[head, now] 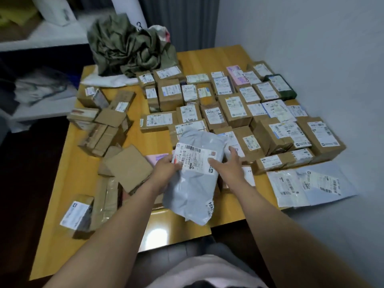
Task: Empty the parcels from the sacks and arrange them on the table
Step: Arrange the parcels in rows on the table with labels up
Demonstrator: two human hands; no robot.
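A grey plastic mailer parcel (pixel 192 183) with a white shipping label is lifted over the middle of the wooden table (pixel 149 142). My left hand (pixel 166 166) grips its left edge by the label. My right hand (pixel 230 165) touches its right side, thumb on the label and fingers spread. Rows of labelled cardboard parcels (pixel 234 113) fill the table's right half. A loose heap of brown boxes (pixel 108 125) lies on the left. The crumpled green sacks (pixel 128 44) sit at the table's far edge.
Flat white and blue mailers (pixel 307 186) lie at the near right edge by the grey wall. A taped box (pixel 78 215) stands at the near left corner. White shelves (pixel 41 36) holding bags run along the left. Bare tabletop shows in front of me.
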